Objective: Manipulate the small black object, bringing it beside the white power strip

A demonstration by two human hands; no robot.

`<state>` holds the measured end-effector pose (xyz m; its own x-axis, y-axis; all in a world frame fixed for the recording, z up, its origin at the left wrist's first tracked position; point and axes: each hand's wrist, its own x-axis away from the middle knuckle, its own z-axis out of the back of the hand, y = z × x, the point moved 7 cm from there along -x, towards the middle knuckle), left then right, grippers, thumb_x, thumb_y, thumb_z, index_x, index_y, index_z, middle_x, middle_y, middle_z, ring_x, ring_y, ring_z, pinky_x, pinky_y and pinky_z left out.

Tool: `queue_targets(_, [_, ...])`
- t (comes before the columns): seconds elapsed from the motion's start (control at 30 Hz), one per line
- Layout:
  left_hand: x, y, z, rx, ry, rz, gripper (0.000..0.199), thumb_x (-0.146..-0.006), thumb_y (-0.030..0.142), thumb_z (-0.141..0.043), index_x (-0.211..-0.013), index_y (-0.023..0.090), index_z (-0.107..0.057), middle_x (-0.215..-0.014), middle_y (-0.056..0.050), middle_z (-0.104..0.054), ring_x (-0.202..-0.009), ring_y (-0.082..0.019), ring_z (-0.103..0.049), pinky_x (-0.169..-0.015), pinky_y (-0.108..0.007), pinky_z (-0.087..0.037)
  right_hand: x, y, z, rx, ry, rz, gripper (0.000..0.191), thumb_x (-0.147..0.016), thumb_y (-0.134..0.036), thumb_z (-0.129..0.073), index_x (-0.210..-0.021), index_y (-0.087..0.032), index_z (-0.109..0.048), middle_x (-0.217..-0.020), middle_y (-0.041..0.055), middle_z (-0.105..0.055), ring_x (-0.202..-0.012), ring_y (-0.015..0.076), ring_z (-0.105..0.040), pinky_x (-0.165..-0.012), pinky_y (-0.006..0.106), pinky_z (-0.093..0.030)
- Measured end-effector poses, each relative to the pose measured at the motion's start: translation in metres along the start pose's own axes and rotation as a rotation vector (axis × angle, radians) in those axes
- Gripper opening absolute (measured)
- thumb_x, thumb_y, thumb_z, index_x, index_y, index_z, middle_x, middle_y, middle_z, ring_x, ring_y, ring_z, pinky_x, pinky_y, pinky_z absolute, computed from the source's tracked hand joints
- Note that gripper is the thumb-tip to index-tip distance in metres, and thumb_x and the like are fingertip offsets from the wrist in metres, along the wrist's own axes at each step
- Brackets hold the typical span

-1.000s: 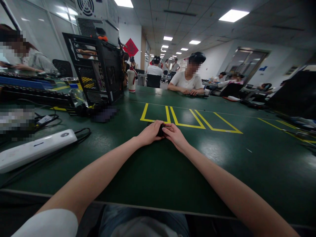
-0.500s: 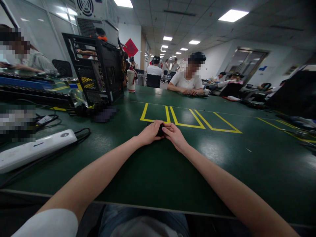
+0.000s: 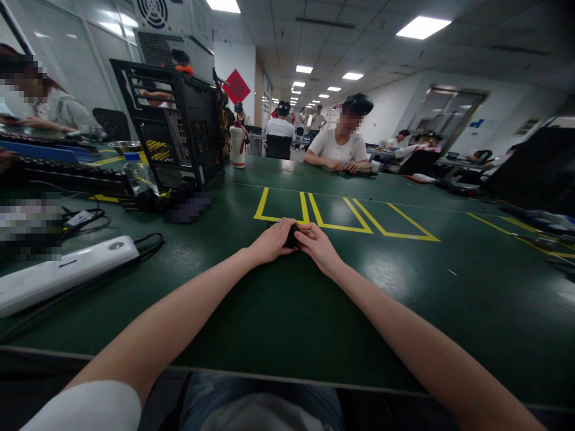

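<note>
A small black object (image 3: 291, 236) is held between my two hands just above or on the green table (image 3: 287, 317); its kind cannot be made out, as fingers cover most of it. My left hand (image 3: 275, 242) wraps round it from the left, fingers closed. From the right, my right hand (image 3: 317, 245) grips it, with thumb and fingertips against its near side. Both hands sit just in front of the yellow tape outlines (image 3: 336, 226) on the tabletop.
Left lie a white power strip (image 3: 67, 269) and black cables. Behind it stand an open black computer case (image 3: 173, 126), a clear bottle (image 3: 139, 173) and a white cup (image 3: 238, 145). A person (image 3: 344, 140) sits across the table. Dark items line the right edge.
My hands stay in nearly the same place round the black object. The view has shifted very slightly. At far left, a person's hand now shows at the edge.
</note>
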<state>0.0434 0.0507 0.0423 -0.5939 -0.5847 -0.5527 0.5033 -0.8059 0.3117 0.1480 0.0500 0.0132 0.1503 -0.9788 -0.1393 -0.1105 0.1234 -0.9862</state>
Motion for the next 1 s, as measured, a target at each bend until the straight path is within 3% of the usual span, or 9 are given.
queue_targets(0.17, [-0.0002,-0.0005,-0.0006,-0.014,-0.011,0.009,0.060,-0.066,0.025,-0.064,-0.115,0.016,-0.031,-0.111,-0.012,-0.046,-0.101,-0.026,-0.051,-0.084,-0.042,-0.043,-0.0046,0.0058,0.0025,0.007,-0.010,-0.033,0.032,-0.066,-0.034,-0.063,-0.094,-0.022,-0.053,-0.098,0.0025,-0.057,-0.096,0.0171,-0.052,-0.087,0.038,-0.040])
queue_targets(0.33, [-0.0008,-0.0002,-0.0004,-0.009,-0.023,0.006,0.061,-0.066,0.023,-0.064,-0.116,0.017,-0.030,-0.111,-0.011,-0.047,-0.102,-0.026,-0.050,-0.084,-0.042,-0.043,-0.0012,0.0006,-0.0005,0.002,-0.077,0.036,0.040,-0.058,-0.024,-0.070,-0.093,-0.024,-0.051,-0.096,0.0004,-0.056,-0.095,0.0157,-0.053,-0.089,0.038,-0.039])
queue_targets(0.6, [-0.0022,0.0017,-0.0008,-0.025,-0.027,-0.010,0.061,-0.067,0.024,-0.064,-0.116,0.017,-0.029,-0.112,-0.012,-0.046,-0.104,-0.027,-0.049,-0.087,-0.042,-0.042,-0.0026,0.0026,0.0027,0.041,0.011,0.021,0.034,-0.063,-0.031,-0.065,-0.093,-0.024,-0.052,-0.099,0.0013,-0.057,-0.099,0.0173,-0.051,-0.086,0.038,-0.041])
queue_targets(0.83, [-0.0016,0.0008,-0.0003,-0.001,-0.032,0.001,0.062,-0.065,0.021,-0.064,-0.116,0.017,-0.030,-0.112,-0.012,-0.046,-0.103,-0.027,-0.050,-0.086,-0.043,-0.042,-0.0020,-0.0022,-0.0018,0.006,-0.067,0.078,0.039,-0.058,-0.020,-0.070,-0.092,-0.023,-0.052,-0.101,0.0011,-0.055,-0.099,0.0161,-0.051,-0.091,0.037,-0.038])
queue_targets(1.0, [-0.0015,-0.0002,-0.0005,0.009,-0.024,0.013,0.061,-0.066,0.026,-0.064,-0.116,0.017,-0.030,-0.112,-0.012,-0.047,-0.101,-0.026,-0.051,-0.085,-0.042,-0.043,-0.0012,0.0003,0.0010,0.034,-0.022,0.051,0.028,-0.066,-0.032,-0.064,-0.091,-0.024,-0.052,-0.094,0.0012,-0.057,-0.095,0.0169,-0.053,-0.086,0.039,-0.041])
